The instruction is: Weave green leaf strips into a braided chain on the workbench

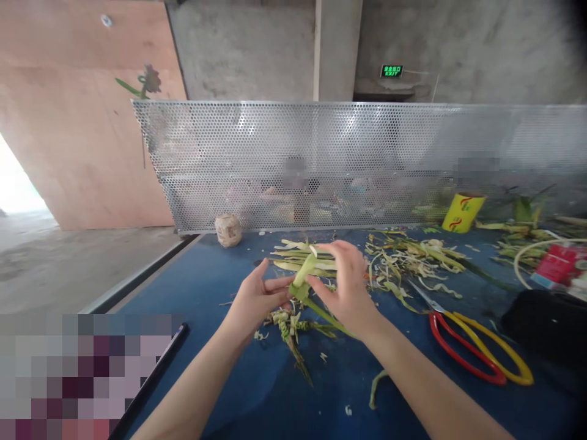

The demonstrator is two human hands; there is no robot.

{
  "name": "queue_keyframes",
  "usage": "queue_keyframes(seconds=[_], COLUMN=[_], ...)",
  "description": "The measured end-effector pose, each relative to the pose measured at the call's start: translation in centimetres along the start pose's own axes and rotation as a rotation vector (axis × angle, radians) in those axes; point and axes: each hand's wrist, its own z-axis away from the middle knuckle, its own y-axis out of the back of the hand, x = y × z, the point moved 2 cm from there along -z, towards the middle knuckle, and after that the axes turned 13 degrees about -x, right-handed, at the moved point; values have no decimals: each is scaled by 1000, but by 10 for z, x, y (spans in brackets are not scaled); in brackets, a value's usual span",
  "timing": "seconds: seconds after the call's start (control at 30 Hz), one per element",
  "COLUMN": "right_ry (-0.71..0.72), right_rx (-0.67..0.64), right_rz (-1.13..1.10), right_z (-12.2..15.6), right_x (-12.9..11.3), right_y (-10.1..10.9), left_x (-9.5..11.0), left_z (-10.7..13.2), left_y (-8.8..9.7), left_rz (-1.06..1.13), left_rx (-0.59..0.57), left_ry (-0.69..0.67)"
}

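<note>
Both hands meet over the middle of a blue table (pixel 220 269). My left hand (pixel 257 299) pinches the lower part of a folded green leaf strip (pixel 305 272) between thumb and fingers. My right hand (pixel 346 284) grips the same strip from the right, thumb against its pale upper end, fingers curled. A long green tail of the strip (pixel 328 318) trails down below the hands. Just under them lies a small woven leaf piece (pixel 288 324) with loose ends on the table.
Cut leaf strips (pixel 298 253) and scraps (pixel 413 256) litter the table behind the hands. Scissors with red and yellow handles (pixel 468 345) lie to the right, near a black object (pixel 545 318). A yellow roll (pixel 462 212) and a twine ball (pixel 228 230) stand by the perforated metal screen (pixel 321 159).
</note>
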Motion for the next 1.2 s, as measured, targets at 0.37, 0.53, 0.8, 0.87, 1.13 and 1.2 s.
queue_keyframes(seconds=[0.37, 0.53, 0.8, 0.87, 1.13, 1.2], right_ry=[-163, -120, -69, -67, -167, -184], right_rx=[-353, -381, -486, -494, -374, -344], right_rz=[-580, -641, -745, -757, -948, -1004], right_z=[4, 3, 5, 5, 4, 3], right_x=[4, 1, 0, 0, 4, 4], right_y=[-24, -22, -23, -24, -30, -30], left_x=[7, 7, 7, 7, 4, 5], left_z=[-1, 1, 4, 6, 8, 8], left_y=[-6, -7, -9, -9, -12, -12], left_rz=[21, 4, -77, -125, -234, -223], left_rx=[-29, -70, -185, -198, -194, -193], left_ry=[-145, -215, -231, -223, -250, -257])
